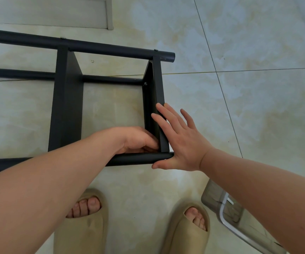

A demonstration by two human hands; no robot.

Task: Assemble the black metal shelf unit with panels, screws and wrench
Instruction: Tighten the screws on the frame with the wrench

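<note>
The left hand (139, 140) is curled tight into the inner corner where the end panel (159, 85) meets the near tube (135, 159). Whether its fingers pinch a screw, a wrench or nothing is hidden. The right hand (181, 142) lies flat, fingers spread, against the panel's outer face, with the thumb below the tube's end. The shelf frame (19, 73) lies on its side on a tiled floor (239, 107), with this panel standing on edge at its right end. This looks like the corner joint being fitted, and the risk sits there. If the flat hand eases off, the panel could tip outward and pull the holes out of line, so that a screw binds or drops. The curled fingers could also be nipped between panel and tube. Toward the panel's far end a screw head (145, 83) shows on its inner face, and the far tube (111, 48) crosses its top. Left of the panel stands a second panel (67, 107), and a small ring (92, 61) lies on the floor between the two. Nearer than the panel are two tan slippers (82, 226). To their right is a clear plastic piece (230, 217), close enough to catch a foot.
</note>
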